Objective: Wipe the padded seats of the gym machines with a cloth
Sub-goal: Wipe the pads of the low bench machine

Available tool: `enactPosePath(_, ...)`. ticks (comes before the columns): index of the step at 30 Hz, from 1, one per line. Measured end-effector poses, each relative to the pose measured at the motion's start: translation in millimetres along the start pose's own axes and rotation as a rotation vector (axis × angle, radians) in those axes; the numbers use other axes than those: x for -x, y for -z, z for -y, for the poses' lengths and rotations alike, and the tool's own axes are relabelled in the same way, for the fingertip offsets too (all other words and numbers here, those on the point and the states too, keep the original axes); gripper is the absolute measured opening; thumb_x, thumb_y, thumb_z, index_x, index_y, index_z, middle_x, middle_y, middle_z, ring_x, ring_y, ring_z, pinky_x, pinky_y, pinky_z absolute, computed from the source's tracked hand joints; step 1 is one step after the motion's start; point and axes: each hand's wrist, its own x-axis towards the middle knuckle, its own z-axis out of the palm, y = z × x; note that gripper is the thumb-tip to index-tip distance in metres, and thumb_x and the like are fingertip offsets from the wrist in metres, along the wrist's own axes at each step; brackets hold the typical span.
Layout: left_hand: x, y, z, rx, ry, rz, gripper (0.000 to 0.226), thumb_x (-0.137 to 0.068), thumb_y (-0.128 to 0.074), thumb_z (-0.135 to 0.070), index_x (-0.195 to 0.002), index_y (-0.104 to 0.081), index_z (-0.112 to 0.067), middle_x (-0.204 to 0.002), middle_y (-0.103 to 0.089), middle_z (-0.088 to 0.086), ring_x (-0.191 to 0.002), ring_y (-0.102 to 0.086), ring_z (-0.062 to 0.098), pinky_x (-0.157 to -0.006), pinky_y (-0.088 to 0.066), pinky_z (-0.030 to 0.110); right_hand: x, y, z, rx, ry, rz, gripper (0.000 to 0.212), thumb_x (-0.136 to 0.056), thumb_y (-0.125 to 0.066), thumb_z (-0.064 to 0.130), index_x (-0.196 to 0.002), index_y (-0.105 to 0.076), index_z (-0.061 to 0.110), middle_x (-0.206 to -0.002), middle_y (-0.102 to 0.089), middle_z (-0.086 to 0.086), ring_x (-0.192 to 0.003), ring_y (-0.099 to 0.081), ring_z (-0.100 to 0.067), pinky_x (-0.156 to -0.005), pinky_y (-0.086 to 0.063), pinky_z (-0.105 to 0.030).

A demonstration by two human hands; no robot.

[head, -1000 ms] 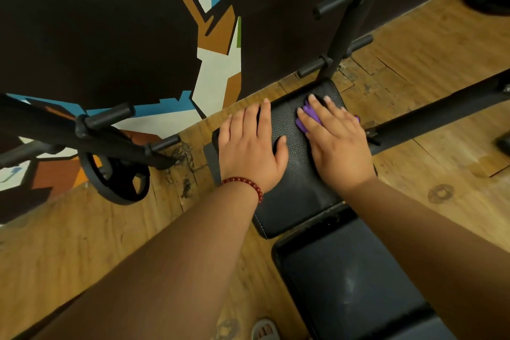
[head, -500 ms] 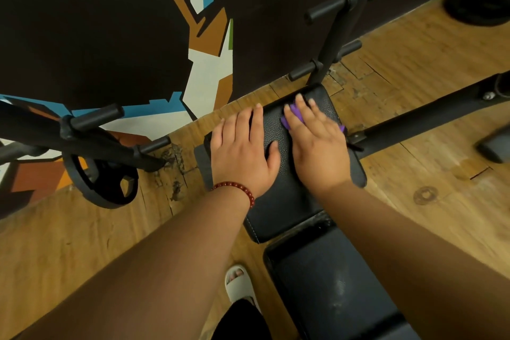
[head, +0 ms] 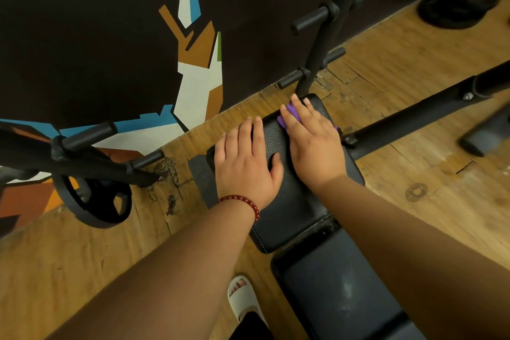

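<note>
Right hand [head: 311,143] is flat on the job: the grip is spread, fingers straight and slightly fanned, palm pressing the purple cloth [head: 289,115] down onto the seat pad [head: 292,201]. Nothing is pinched here. Only a little of the cloth peeks out, between the fingers and at the hand's right edge. It sits at the pad's far end, just above the frame's centre.

Just beside it, the left hand [head: 245,165] lies palm-down on the pad's left half. Its grip is loose and open too, fingers together and pointing away, thumb angled toward the right hand. The two hands sit close, and a strip of black textured padding shows between them. A red bead bracelet [head: 242,201] circles the left wrist.

Moving outward, the black pad has pale stitching along its near edge. A longer dark pad [head: 331,292] butts up to it and runs off toward the lower right.

At the far end, a black upright post [head: 325,44] with stubby pegs rises toward the top of the frame. A black frame bar [head: 414,124] stretches off to the right.

At left, a weight plate [head: 93,201] hangs on another dark frame. Everything stands on a worn wooden floor [head: 414,63], below a dark wall with a colourful angular mural [head: 198,77]. At bottom centre a pale sandal [head: 242,298] shows.
</note>
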Motion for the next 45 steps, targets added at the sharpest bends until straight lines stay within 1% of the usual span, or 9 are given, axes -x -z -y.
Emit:
enactPosePath(5, -0.6, 0.3, 0.7, 0.016, 0.000, -0.008, 0.067, -0.090, -0.035, -0.047, -0.146, -0.037, -0.009, -0.142, -0.049, 0.011, -0.129, -0.045, 0.029, -0.110, -0.030, 0.045, 43.6, 2.4, -8.2, -0.038, 0.088, 0.003, 0.042, -0.098, -0.041, 0.020, -0.136, -0.055, 0.010, -0.145, -0.047, -0.014, -0.134, -0.044, -0.033, -0.105, -0.042, -0.050)
enactPosePath(13, 1.0, 1.3, 0.1, 0.027, -0.007, -0.014, 0.067, -0.089, -0.039, -0.045, -0.145, -0.038, -0.008, -0.141, -0.048, 0.012, -0.130, -0.043, 0.029, -0.111, -0.028, 0.046, -26.6, 8.3, -5.9, 0.026, 0.108, 0.088, 0.043, -0.098, -0.041, 0.019, -0.139, -0.051, 0.009, -0.148, -0.043, -0.014, -0.138, -0.038, -0.035, -0.110, -0.032, -0.046)
enactPosePath(20, 0.2, 0.8, 0.1, 0.023, 0.001, -0.005, 0.066, -0.090, -0.039, -0.045, -0.145, -0.038, -0.009, -0.142, -0.048, 0.012, -0.129, -0.044, 0.029, -0.110, -0.029, 0.045, 38.4, 6.3, -17.1, -0.031, 0.153, 0.046, 0.042, -0.099, -0.039, 0.020, -0.135, -0.056, 0.008, -0.144, -0.048, -0.016, -0.133, -0.045, -0.034, -0.107, -0.041, -0.046)
enactPosePath(27, 0.5, 2.2, -0.4, 0.040, 0.002, 0.016, 0.067, -0.089, -0.040, -0.045, -0.145, -0.038, -0.009, -0.142, -0.048, 0.012, -0.130, -0.043, 0.029, -0.111, -0.028, 0.046, -31.9, 8.3, 1.1, -0.041, -0.083, 0.021, 0.038, -0.095, -0.046, 0.011, -0.130, -0.058, 0.002, -0.138, -0.053, -0.020, -0.134, -0.043, -0.039, -0.107, -0.036, -0.050)
enactPosePath(32, -0.1, 5.9, -0.9, 0.047, 0.010, 0.050, 0.066, -0.089, -0.039, -0.046, -0.145, -0.039, -0.009, -0.141, -0.049, 0.012, -0.129, -0.045, 0.029, -0.110, -0.030, 0.046, -18.1, 20.5, -20.7, 0.009, 0.259, 0.144, 0.044, -0.095, -0.037, 0.018, -0.129, -0.060, 0.004, -0.134, -0.057, -0.018, -0.127, -0.051, -0.037, -0.105, -0.035, -0.046)
enactPosePath(36, 0.2, 8.0, 1.1, 0.071, 0.009, 0.059, 0.067, -0.089, -0.039, -0.045, -0.145, -0.039, -0.008, -0.140, -0.050, 0.012, -0.129, -0.045, 0.030, -0.110, -0.029, 0.045, -32.8, 21.5, -10.3, 0.004, -0.028, 0.084, 0.040, -0.094, -0.043, 0.010, -0.129, -0.060, 0.002, -0.133, -0.057, -0.021, -0.130, -0.047, -0.039, -0.109, -0.032, -0.046)
enactPosePath(39, 0.5, 12.7, 4.0, 0.122, 0.005, 0.089, 0.070, -0.086, -0.038, -0.044, -0.145, -0.039, -0.007, -0.141, -0.050, 0.012, -0.129, -0.045, 0.029, -0.112, -0.026, 0.043, -24.0, 14.8, 12.9, -0.064, 0.046, 0.135, 0.038, -0.093, -0.045, 0.012, -0.125, -0.063, 0.002, -0.130, -0.059, -0.020, -0.128, -0.050, -0.039, -0.107, -0.030, -0.042)
enactPosePath(42, -0.1, 19.3, 10.5, 0.221, -0.007, 0.131, 0.073, -0.085, -0.042, -0.041, -0.149, -0.032, -0.007, -0.149, -0.041, 0.010, -0.137, -0.037, 0.026, -0.115, -0.017, 0.039, -23.8, 24.3, 6.8, -0.027, 0.185, 0.174, 0.039, -0.093, -0.042, 0.016, -0.122, -0.065, 0.004, -0.127, -0.062, -0.019, -0.121, -0.056, -0.039, -0.101, -0.041, -0.048)
enactPosePath(45, -3.6, 24.1, 21.7, 0.359, -0.044, 0.181, 0.067, -0.093, -0.046, -0.036, -0.152, -0.024, -0.012, -0.156, -0.030, 0.004, -0.144, -0.025, 0.022, -0.117, -0.012, 0.037, -40.3, 34.2, 1.2, 0.055, -0.056, 0.179, 0.040, -0.097, -0.042, 0.006, -0.134, -0.056, 0.007, -0.142, -0.049, -0.018, -0.136, -0.042, -0.034, -0.109, -0.035, -0.042)
